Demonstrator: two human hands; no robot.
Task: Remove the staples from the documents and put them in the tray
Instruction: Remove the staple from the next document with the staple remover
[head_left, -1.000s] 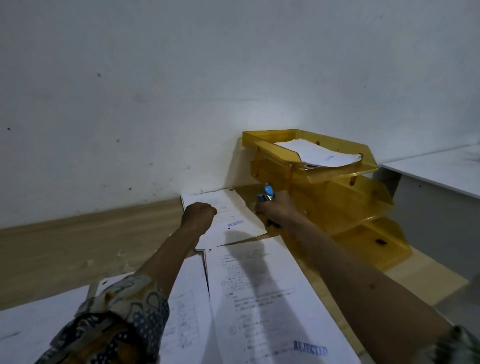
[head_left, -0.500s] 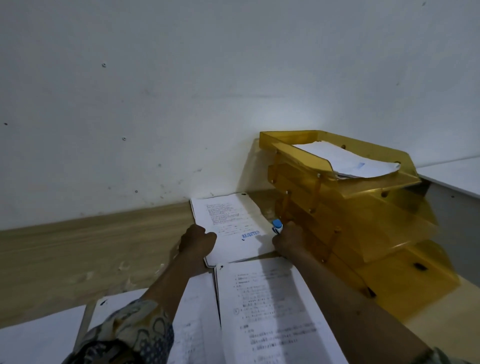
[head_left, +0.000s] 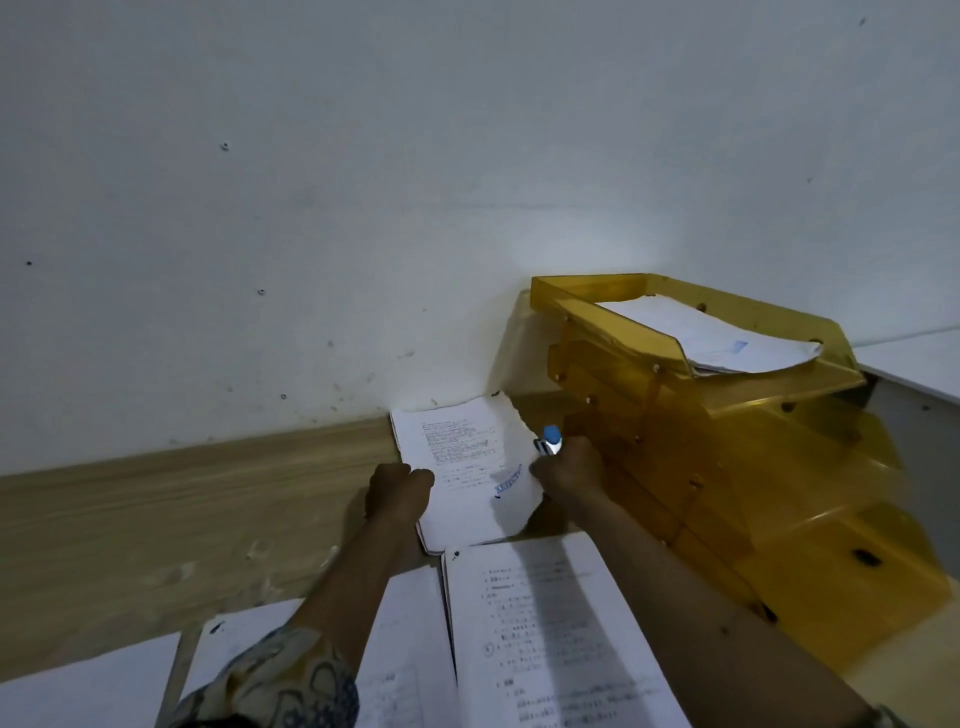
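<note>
Lifting document (head_left: 467, 462) right edge, flat moments ago; right hand (head_left: 569, 470) fingers gripping staple remover (head_left: 549, 440); left hand (head_left: 397, 491) fingers curled, grip unclear; tray (head_left: 623, 325) transfer likely starting.

A pale grey-white wall (head_left: 363, 182) fills the upper half, dotted with small dark specks (head_left: 225, 146) and scuffed low down. A brighter patch of light (head_left: 524, 260) falls on it right of centre. The bench (head_left: 130, 530) is light wood grain and meets the wall. At far right, a white top (head_left: 919, 366) sits over a grey side panel (head_left: 930, 467).
</note>
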